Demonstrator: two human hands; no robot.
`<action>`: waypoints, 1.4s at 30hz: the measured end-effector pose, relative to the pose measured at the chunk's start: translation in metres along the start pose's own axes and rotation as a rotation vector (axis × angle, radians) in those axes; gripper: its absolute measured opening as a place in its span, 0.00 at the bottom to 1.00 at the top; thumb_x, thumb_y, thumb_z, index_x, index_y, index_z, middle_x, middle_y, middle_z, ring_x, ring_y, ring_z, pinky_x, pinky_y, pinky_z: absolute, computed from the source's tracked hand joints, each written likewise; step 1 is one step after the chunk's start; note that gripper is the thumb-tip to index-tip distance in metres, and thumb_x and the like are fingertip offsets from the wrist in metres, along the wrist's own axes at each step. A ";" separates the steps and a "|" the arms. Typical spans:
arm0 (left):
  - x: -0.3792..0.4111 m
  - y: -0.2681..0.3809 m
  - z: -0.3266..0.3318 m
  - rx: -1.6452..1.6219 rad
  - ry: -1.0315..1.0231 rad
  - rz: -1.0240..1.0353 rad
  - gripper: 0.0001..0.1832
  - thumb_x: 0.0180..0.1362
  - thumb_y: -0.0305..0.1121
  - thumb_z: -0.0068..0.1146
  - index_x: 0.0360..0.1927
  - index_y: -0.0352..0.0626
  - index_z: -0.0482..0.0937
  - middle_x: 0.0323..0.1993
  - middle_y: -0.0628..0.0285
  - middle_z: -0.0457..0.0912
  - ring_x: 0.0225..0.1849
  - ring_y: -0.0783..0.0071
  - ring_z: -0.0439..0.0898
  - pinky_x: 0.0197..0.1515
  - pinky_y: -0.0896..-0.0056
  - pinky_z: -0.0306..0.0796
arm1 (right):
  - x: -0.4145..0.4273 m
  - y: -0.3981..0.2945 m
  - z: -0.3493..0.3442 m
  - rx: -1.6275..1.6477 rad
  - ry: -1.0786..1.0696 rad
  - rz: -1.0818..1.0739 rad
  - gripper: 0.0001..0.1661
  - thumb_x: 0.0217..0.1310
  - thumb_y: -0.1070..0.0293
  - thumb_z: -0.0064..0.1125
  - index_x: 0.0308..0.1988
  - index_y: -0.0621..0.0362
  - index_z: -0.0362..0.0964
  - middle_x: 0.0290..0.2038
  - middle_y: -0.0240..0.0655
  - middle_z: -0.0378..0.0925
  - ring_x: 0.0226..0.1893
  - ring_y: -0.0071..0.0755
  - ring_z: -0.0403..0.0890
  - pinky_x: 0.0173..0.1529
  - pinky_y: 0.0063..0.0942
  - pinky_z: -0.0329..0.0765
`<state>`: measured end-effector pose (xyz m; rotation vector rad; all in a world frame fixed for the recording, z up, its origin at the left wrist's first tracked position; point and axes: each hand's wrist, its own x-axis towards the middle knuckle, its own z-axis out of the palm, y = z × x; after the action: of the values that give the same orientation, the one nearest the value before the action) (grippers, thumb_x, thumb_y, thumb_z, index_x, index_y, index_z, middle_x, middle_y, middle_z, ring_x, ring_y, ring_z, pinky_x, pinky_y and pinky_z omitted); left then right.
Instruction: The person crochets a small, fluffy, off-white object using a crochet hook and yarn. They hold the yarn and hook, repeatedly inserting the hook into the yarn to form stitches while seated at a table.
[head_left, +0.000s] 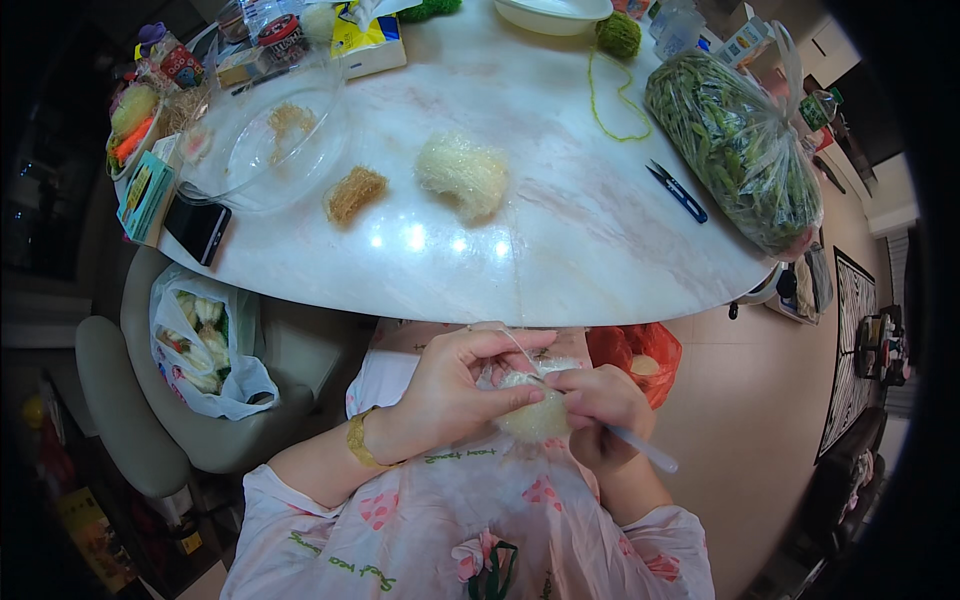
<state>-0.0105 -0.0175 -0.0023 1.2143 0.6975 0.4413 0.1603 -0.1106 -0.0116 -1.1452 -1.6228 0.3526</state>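
My left hand (469, 382) grips a cream, glittery crocheted piece (536, 416) above my lap, with a strand of pale yarn running over its fingers. My right hand (611, 409) holds a crochet hook with a pale translucent handle (643, 448), its tip at the upper edge of the piece. On the table lie a cream bundle of shiny yarn (461, 175) and a smaller golden-brown one (356, 195). A pair of thread snips (677, 192) rests at the right, and a green yarn ball (618, 35) with a loose strand sits farther back.
A marble table (450, 274) spans the view ahead. It bears a clear plastic tub (262, 161), a phone (197, 227), a tissue pack (369, 45), a white bowl (555, 15) and a bag of green pods (739, 150). A white bag (247, 382) lies on the chair; a red bag (664, 360) is at the right.
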 end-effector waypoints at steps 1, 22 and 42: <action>0.000 0.001 0.000 0.007 -0.001 -0.006 0.26 0.46 0.24 0.68 0.52 0.41 0.78 0.30 0.72 0.77 0.33 0.88 0.69 0.38 0.84 0.65 | 0.000 0.000 -0.001 -0.046 -0.031 -0.020 0.13 0.46 0.79 0.60 0.36 0.56 0.73 0.36 0.42 0.80 0.25 0.37 0.79 0.28 0.27 0.73; 0.003 0.005 -0.004 -0.593 -0.228 -0.280 0.39 0.49 0.17 0.62 0.65 0.29 0.57 0.30 0.68 0.78 0.33 0.84 0.77 0.40 0.83 0.71 | -0.006 0.001 0.013 0.534 0.255 0.221 0.14 0.71 0.60 0.41 0.42 0.62 0.60 0.33 0.57 0.79 0.32 0.44 0.83 0.37 0.31 0.80; -0.002 0.014 -0.006 -0.279 -0.220 -0.044 0.58 0.47 0.17 0.65 0.72 0.41 0.32 0.28 0.70 0.78 0.33 0.90 0.73 0.37 0.89 0.64 | -0.014 -0.002 0.019 0.487 0.239 0.314 0.09 0.66 0.63 0.52 0.37 0.55 0.65 0.31 0.43 0.79 0.29 0.34 0.78 0.33 0.23 0.72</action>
<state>-0.0152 -0.0104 0.0106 0.9649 0.4555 0.3489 0.1427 -0.1173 -0.0256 -1.0145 -1.0667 0.7406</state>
